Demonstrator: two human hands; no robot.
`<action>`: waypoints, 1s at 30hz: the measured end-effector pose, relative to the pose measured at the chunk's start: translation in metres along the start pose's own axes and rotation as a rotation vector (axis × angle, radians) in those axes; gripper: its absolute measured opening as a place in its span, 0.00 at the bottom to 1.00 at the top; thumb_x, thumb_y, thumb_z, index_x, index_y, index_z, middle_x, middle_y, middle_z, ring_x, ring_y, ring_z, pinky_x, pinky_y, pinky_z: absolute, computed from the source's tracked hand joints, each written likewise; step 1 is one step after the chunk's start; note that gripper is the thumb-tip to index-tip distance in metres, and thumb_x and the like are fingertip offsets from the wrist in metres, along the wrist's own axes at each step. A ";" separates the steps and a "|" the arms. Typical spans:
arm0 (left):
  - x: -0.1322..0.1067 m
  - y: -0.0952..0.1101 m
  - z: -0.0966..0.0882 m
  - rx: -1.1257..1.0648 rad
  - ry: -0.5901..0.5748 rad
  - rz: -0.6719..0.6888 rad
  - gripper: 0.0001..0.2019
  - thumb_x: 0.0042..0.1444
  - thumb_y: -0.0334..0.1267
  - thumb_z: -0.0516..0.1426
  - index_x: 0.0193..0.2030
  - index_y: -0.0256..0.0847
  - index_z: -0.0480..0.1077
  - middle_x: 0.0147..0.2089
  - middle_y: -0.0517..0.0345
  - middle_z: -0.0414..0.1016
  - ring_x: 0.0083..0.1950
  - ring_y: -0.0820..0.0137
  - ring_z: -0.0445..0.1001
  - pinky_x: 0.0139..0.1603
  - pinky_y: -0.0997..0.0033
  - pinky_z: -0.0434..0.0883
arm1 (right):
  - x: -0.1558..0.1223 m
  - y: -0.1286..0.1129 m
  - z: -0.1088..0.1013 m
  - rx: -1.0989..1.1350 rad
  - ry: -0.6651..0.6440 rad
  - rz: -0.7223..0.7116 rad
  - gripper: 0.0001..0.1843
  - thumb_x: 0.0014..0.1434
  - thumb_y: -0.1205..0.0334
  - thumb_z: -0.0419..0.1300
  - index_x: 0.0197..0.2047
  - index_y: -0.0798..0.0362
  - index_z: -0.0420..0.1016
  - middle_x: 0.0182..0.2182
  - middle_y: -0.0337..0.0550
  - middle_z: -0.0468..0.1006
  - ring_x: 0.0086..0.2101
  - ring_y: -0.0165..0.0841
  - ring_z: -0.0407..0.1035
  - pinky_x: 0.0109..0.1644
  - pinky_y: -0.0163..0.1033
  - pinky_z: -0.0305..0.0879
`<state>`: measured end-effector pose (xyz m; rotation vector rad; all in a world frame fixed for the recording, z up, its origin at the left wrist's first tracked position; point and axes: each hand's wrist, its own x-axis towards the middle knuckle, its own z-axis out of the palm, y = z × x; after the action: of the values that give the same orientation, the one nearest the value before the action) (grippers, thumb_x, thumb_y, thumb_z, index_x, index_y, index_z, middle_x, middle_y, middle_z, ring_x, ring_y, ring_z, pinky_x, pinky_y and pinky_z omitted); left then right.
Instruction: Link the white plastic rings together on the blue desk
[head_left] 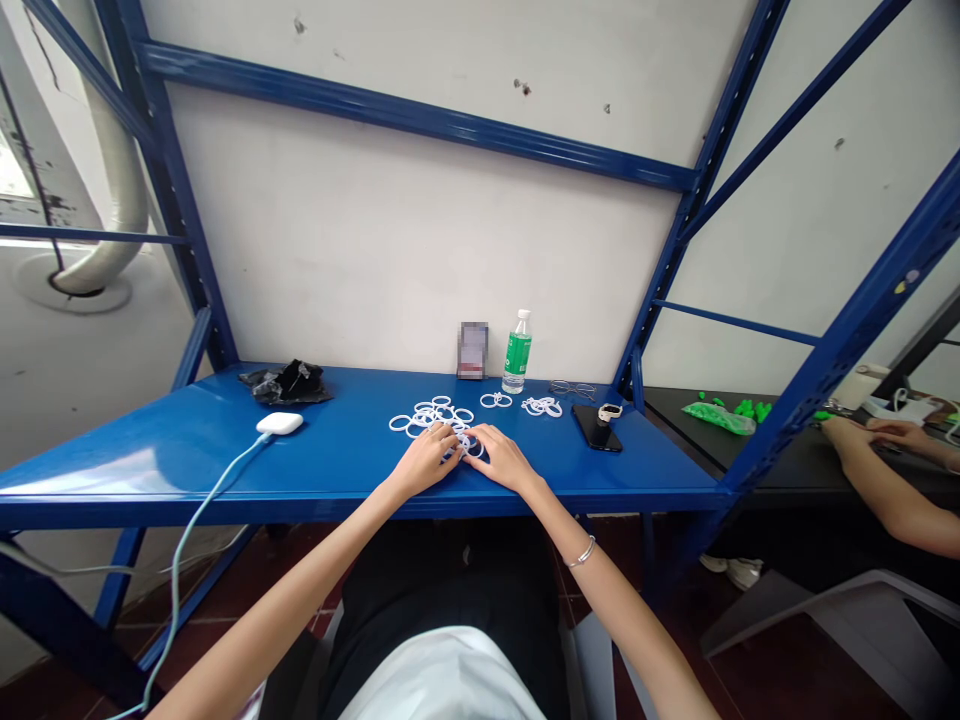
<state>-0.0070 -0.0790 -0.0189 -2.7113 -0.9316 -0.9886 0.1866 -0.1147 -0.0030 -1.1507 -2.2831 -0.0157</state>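
Note:
My left hand (426, 458) and my right hand (504, 457) rest side by side on the blue metal shelf (187, 450), fingertips meeting over a white plastic ring (466, 443). Both hands have their fingers curled down onto the rings at the near edge of a pile of several white rings (433, 414). Two smaller clusters of white rings (495, 400) (541, 406) lie further back to the right. A bracelet sits on my right wrist.
A green-labelled water bottle (517, 352) and a small card box (472, 350) stand at the back. Glasses (572, 389), a black phone (595, 427) and a watch (609, 412) lie right. A white charger (279, 423) with cable and black bag (289, 382) lie left. Another person's arms (892, 470) work at the right table.

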 end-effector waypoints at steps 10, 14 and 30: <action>0.000 -0.003 0.004 -0.021 0.047 0.018 0.16 0.67 0.42 0.45 0.42 0.39 0.72 0.42 0.50 0.73 0.44 0.63 0.70 0.44 0.62 0.70 | 0.000 0.000 0.000 0.005 0.000 0.007 0.20 0.65 0.53 0.55 0.57 0.51 0.67 0.50 0.48 0.74 0.49 0.39 0.70 0.52 0.45 0.69; 0.000 -0.003 0.004 0.001 0.068 0.006 0.16 0.68 0.40 0.44 0.41 0.39 0.71 0.42 0.50 0.73 0.45 0.62 0.70 0.43 0.63 0.69 | 0.000 -0.003 -0.001 0.004 0.001 0.033 0.21 0.67 0.50 0.51 0.58 0.51 0.66 0.52 0.49 0.74 0.52 0.39 0.68 0.55 0.46 0.67; -0.005 -0.013 0.012 0.183 0.233 -0.311 0.14 0.65 0.39 0.46 0.39 0.39 0.70 0.44 0.46 0.74 0.47 0.57 0.69 0.39 0.63 0.65 | 0.000 0.020 0.012 -0.194 -0.134 0.329 0.24 0.68 0.51 0.46 0.61 0.53 0.67 0.62 0.53 0.66 0.62 0.46 0.59 0.62 0.54 0.57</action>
<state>-0.0110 -0.0675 -0.0322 -2.2862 -1.3470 -1.1749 0.1957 -0.0991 -0.0175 -1.6627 -2.2150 -0.0347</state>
